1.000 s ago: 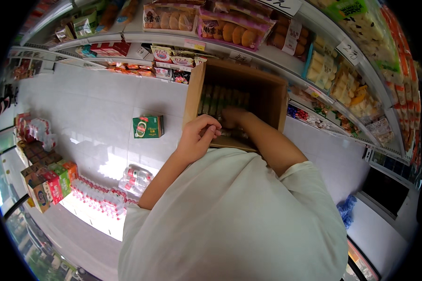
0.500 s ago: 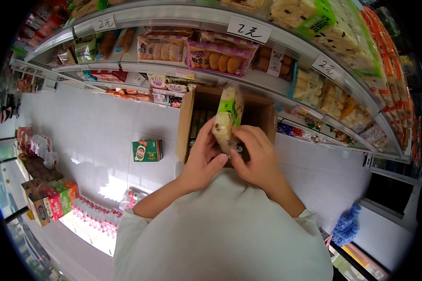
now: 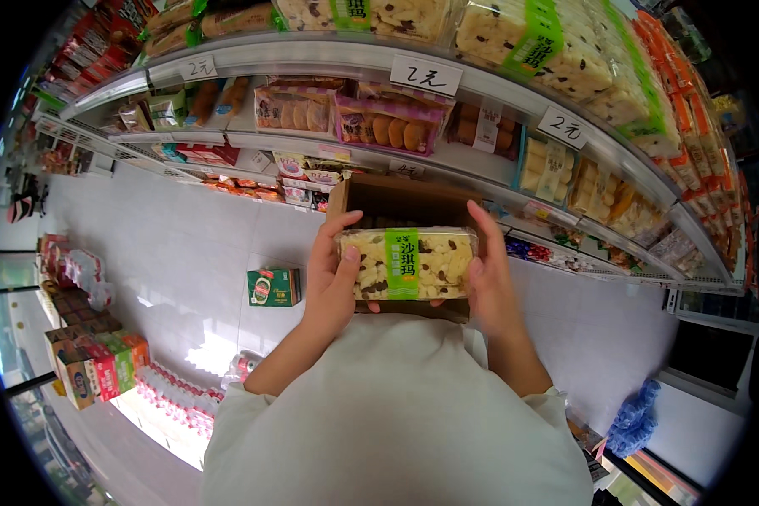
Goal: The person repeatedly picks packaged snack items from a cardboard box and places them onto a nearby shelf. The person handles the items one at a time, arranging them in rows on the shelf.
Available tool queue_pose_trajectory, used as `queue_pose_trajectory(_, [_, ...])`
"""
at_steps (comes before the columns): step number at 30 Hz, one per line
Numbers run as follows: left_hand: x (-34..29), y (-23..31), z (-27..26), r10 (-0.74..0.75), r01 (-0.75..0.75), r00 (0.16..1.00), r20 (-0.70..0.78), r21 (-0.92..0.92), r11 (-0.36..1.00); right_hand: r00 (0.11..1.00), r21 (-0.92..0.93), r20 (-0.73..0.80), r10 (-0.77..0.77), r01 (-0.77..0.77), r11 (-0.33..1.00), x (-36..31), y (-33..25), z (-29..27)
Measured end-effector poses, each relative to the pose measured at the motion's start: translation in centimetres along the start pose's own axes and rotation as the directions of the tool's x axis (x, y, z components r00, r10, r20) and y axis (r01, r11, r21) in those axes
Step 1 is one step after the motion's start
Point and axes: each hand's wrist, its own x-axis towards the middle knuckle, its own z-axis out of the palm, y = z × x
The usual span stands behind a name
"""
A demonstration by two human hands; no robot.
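Observation:
A clear-wrapped packet of sachima cake (image 3: 444, 263), pale with dark raisins and a green band round its middle, lies level in front of my chest. My left hand (image 3: 333, 278) grips its left end, thumb on top. At the other end my right hand (image 3: 492, 278) holds it with the thumb against the edge and the fingers partly under it. Just beyond the packet is an open cardboard box (image 3: 339, 202); the packet and my hands hide much of its inside.
Shelves (image 3: 312, 51) of packaged snacks curve across the front, with handwritten price cards. More sachima packets (image 3: 531, 42) stand on the upper shelf. A green carton (image 3: 273, 287) sits on the floor to the left. Stacked boxes (image 3: 101, 363) and bottle packs lie farther left.
The packet has turned from on end to lying level, its broad banded face now showing. My hands have moved apart to its two ends.

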Motion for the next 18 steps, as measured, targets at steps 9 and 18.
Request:
queue_pose_trajectory(9, [1.4,-0.8,-1.3,-0.044,0.029,0.991,-0.123,-0.12,0.992,0.874,-0.579,0.17,-0.455,0.463,0.671,1.7,3.1,1.8])
queue_pose_trajectory(18, [1.1,-2.6,-3.0,0.604,-0.534,0.797,-0.007,0.459,0.71,0.998,0.051,0.034,0.054,-0.056,0.997,1.7,4.1,3.0])
